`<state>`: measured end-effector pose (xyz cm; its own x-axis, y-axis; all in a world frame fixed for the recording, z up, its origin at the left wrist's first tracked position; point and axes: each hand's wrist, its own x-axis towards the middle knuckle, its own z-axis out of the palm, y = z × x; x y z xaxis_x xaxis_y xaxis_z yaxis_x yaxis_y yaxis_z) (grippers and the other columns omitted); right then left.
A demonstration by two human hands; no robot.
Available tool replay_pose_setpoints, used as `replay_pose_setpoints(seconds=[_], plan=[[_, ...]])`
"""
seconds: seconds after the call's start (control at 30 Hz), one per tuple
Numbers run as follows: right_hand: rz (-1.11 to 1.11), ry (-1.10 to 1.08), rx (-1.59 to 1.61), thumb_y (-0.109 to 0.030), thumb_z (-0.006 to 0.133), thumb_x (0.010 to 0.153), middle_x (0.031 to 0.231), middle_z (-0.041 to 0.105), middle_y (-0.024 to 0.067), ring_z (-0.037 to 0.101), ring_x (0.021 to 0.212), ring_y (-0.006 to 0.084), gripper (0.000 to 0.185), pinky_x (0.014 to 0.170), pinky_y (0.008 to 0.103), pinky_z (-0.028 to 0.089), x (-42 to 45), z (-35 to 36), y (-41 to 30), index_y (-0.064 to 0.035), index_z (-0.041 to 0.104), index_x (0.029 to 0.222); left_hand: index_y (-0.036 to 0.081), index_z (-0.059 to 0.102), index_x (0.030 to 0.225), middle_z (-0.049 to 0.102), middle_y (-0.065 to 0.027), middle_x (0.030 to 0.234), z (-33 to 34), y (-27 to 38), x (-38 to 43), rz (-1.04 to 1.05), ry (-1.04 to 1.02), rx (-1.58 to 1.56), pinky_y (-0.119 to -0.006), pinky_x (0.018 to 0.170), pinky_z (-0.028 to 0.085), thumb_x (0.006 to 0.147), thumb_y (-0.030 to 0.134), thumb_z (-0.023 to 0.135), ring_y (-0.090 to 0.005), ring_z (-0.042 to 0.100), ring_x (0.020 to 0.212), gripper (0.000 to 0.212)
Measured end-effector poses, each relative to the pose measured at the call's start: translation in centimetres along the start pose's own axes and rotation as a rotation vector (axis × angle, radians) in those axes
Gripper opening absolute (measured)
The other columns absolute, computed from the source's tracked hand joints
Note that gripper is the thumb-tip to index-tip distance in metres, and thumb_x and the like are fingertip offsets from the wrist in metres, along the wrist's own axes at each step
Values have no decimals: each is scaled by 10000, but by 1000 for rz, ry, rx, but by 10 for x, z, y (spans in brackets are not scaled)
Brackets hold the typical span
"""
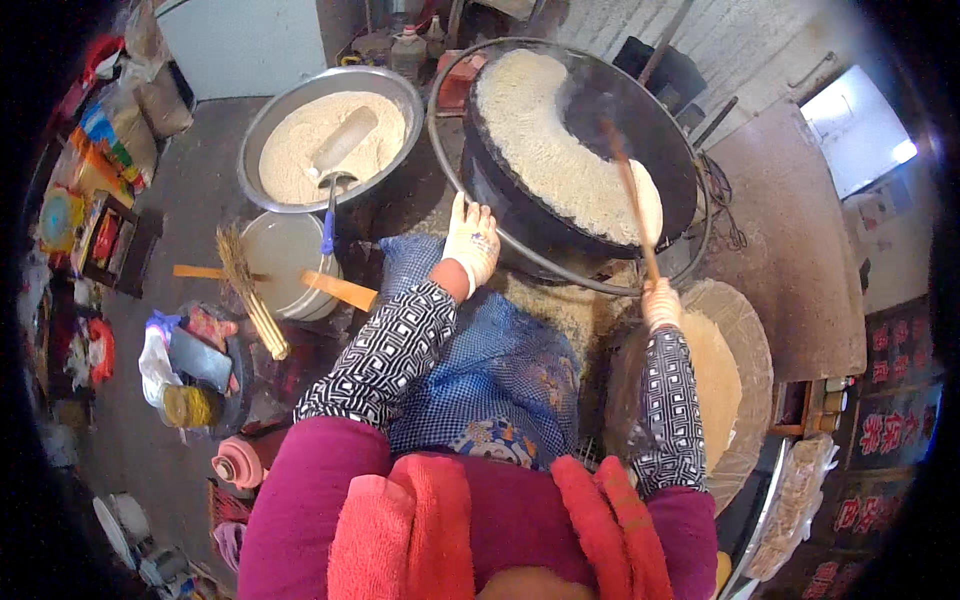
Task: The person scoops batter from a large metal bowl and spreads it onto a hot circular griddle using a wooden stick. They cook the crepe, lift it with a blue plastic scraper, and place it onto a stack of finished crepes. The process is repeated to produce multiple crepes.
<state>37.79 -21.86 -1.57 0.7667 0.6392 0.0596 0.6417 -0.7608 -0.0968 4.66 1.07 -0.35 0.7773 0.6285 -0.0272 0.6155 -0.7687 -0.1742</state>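
A round dark griddle (600, 112) stands before me, with a pale crescent of batter (525, 127) spread over it. A metal ring (551, 277) runs around the griddle. My left hand (472, 244), in a pale glove, is at the near left of this ring, its fingers over the rail. My right hand (661, 302), also gloved, grips a long wooden stick (632, 199) that reaches across the batter; its far end is blurred. Below my right hand, partly behind my sleeve, lies a round stack of thin tan sheets (716, 375) on plastic.
Left of the griddle sits a metal basin (255, 169) of pale batter with a scoop (345, 139) and a blue-handled ladle (328, 225). Nearer are a white bucket (289, 247), a straw brush (259, 300) and a blue checked cloth (487, 345). A brown board (787, 247) stands right.
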Motion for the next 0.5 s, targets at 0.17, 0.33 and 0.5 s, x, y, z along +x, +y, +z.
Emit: replay_pose_setpoints(seconds=[0.17, 0.33, 0.5], plan=[[-54, 96, -68, -305, 553, 956, 842, 673, 281, 657, 865, 472, 279, 747, 540, 523, 17, 1, -3, -34, 590, 1012, 54, 563, 1362, 474, -136, 1486, 10, -19, 11, -58, -17, -16, -657, 1170, 34, 994, 199, 350, -320, 389, 1409, 448], [-47, 84, -114, -332, 558, 957, 847, 670, 283, 646, 841, 481, 314, 715, 562, 509, 2, 12, 18, -19, 576, 976, 105, 619, 1322, 500, -114, 1467, 5, -36, 25, -120, -1, -40, -682, 1149, 65, 964, 195, 448, -325, 399, 1390, 407], [-108, 71, -14, -305, 565, 957, 840, 660, 298, 635, 835, 491, 288, 696, 560, 510, 1, -5, -24, -17, 572, 957, 82, 639, 1290, 530, -138, 1420, -17, -40, 17, -137, -111, -59, -687, 1139, 90, 920, 244, 541, -323, 418, 1367, 415]])
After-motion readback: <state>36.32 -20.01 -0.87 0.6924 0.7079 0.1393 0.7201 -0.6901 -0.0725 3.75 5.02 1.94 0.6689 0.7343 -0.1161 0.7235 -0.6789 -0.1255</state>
